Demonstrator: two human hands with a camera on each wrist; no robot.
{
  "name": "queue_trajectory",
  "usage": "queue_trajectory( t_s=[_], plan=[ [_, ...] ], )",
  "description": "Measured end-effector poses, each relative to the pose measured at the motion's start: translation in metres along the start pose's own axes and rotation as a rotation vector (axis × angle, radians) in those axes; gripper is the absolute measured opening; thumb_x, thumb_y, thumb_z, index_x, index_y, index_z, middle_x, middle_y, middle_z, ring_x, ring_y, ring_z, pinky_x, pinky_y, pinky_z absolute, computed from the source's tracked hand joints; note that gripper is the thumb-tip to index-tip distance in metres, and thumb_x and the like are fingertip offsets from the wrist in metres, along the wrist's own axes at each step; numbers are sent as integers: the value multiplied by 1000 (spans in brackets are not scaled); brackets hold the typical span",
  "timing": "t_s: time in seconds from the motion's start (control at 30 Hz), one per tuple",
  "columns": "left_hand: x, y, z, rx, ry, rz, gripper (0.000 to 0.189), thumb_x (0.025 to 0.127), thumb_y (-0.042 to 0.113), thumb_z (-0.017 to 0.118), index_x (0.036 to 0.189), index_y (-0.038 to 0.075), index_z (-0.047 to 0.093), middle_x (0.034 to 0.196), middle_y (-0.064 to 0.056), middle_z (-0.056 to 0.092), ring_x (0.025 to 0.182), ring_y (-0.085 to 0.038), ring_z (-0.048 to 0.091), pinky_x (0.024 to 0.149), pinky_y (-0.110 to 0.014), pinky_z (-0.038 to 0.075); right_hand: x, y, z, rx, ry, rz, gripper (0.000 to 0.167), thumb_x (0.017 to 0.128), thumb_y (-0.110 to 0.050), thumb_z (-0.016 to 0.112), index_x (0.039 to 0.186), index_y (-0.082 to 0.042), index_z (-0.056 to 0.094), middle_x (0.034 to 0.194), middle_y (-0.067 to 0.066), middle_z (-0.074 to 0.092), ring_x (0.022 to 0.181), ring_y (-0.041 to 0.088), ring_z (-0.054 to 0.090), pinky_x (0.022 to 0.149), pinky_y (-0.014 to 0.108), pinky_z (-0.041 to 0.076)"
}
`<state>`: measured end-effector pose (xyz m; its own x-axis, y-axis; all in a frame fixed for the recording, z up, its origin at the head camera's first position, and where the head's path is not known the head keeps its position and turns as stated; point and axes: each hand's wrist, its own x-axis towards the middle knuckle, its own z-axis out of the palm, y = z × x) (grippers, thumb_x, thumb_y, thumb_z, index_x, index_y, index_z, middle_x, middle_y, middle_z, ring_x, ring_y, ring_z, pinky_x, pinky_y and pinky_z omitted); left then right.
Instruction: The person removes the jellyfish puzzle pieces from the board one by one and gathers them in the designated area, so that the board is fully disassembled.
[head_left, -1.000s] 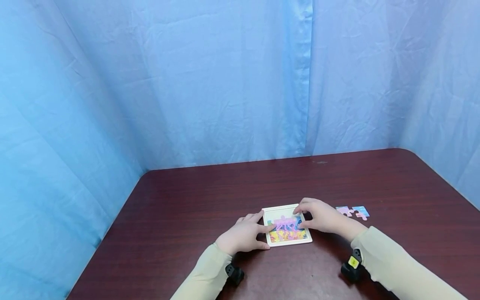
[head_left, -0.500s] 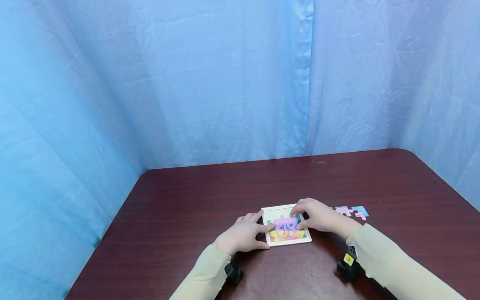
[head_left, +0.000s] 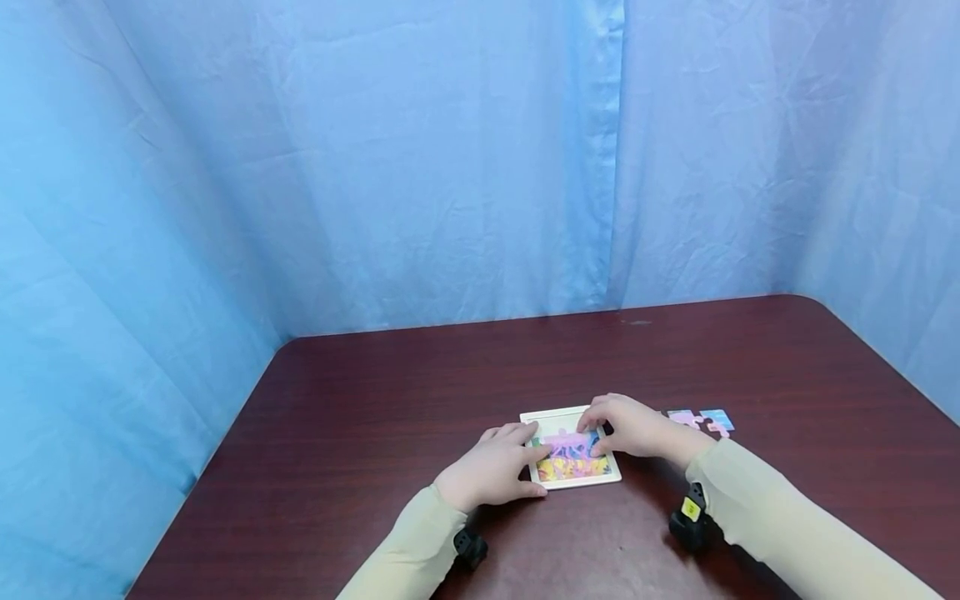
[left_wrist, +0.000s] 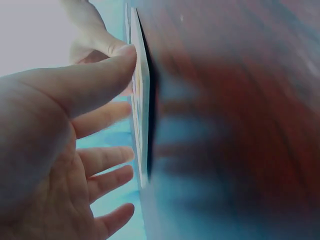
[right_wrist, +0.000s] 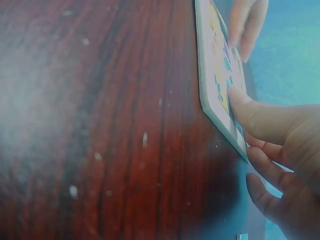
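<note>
A shallow white puzzle tray (head_left: 575, 483) lies on the table between both hands. Pink, blue and yellow jigsaw pieces (head_left: 573, 469) fill its near part, while a pale strip of base shows at the far side. My left hand (head_left: 491, 468) rests along the tray's left side, its fingers spread and fairly straight; the thumb touches the near left corner and the index finger lies over the picture. With thumb and curved fingers, my right hand (head_left: 633, 427) pinches a blue puzzle piece (head_left: 597, 438) at the picture's right side. That hand hides much of the piece.
Loose puzzle pieces (head_left: 716, 419) in pink and blue lie on the dark red-brown table (head_left: 405, 392), right of the tray, partly behind the right hand. Blue curtains (head_left: 450, 167) hang around the table's back and sides. Black wrist cameras (head_left: 686, 525) sit below both sleeves.
My right hand has shifted slightly left over the tray, its fingers still bent at the blue piece. The left index and middle fingers reach a little further over the tray's left side.
</note>
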<state>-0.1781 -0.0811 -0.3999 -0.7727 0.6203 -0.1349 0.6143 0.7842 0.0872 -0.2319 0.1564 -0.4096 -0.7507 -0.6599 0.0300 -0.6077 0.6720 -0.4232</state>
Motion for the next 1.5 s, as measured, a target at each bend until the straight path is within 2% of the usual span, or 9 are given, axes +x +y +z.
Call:
queue_trajectory(
  t_s=[0.23, 0.43, 0.77, 1.27, 1.5],
  plan=[
    [8, 13, -8, 26, 8, 66, 56, 87, 45, 64, 138, 25, 52, 148, -2, 42, 136, -15, 37, 106, -38, 35, 3, 1, -1, 13, -9, -3, 22, 75, -24, 79, 95, -18, 70, 83, -10, 56, 79, 8, 50, 75, 31, 46],
    [12, 20, -9, 51, -32, 93, 54, 87, 46, 63, 138, 28, 51, 150, 0, 39, 135, -14, 38, 104, -37, 38, 6, 2, 1, 17, -22, 11, 22, 76, -23, 78, 96, -20, 70, 85, -10, 57, 81, 7, 51, 77, 33, 48],
    [12, 21, -9, 32, -75, 81, 53, 88, 42, 64, 138, 32, 50, 151, -5, 36, 137, -17, 36, 105, -35, 38, 7, 4, 3, 30, -17, -8, 22, 76, -19, 78, 96, -18, 70, 83, -10, 56, 78, 7, 50, 75, 31, 47],
    [13, 23, -4, 70, -54, 82, 50, 90, 40, 62, 138, 34, 49, 151, -2, 37, 136, -14, 39, 104, -31, 38, 2, 1, 1, 62, -6, 6, 20, 77, -17, 78, 95, -16, 69, 85, -8, 56, 79, 8, 50, 74, 30, 47],
    [12, 23, -2, 63, -48, 79, 50, 89, 40, 62, 138, 35, 50, 151, -2, 37, 136, -14, 38, 104, -32, 38, 3, -2, 3, 84, -8, 16, 24, 75, -9, 78, 91, -16, 60, 86, -7, 57, 80, 10, 50, 75, 31, 46]
  ],
)
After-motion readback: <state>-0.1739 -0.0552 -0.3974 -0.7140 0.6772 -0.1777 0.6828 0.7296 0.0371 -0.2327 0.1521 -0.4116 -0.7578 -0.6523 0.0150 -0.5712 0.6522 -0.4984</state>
